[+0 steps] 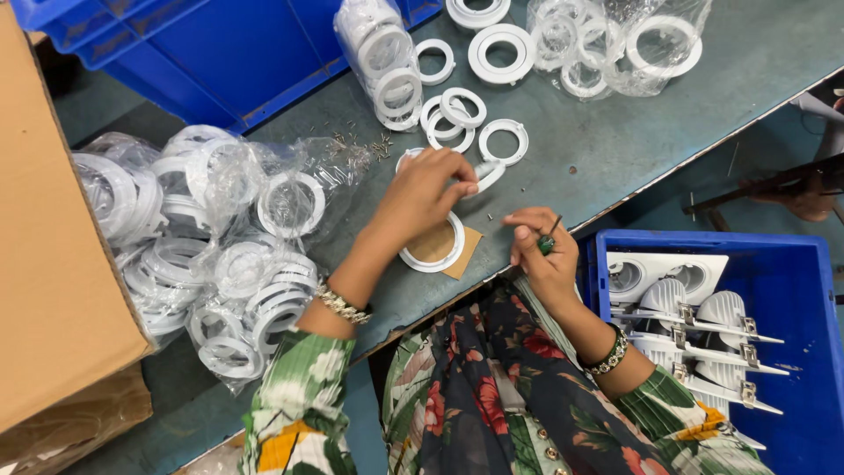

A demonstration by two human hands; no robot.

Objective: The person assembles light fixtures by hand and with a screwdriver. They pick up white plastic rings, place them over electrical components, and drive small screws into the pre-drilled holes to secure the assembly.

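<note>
1. Our left hand (428, 189) reaches to mid-frame, fingers curled down, pinching a small white part (489, 172) at the fingertips.
2. Our right hand (542, 251) sits just right of it, closed around a green-handled screwdriver (548, 240).
3. The screwdriver's tip is too thin to make out.
4. A white ring (432, 248) lies on a cardboard square (464, 251) on the bench (615, 141), under our left palm and partly hidden by it.

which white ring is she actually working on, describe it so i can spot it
Start at the grey worktable and find its near edge, between the two hands. There a white ring lies on a small brown cardboard square, just under the left hand. Unlike the other rings, it is unbagged and sits on cardboard.
</note>
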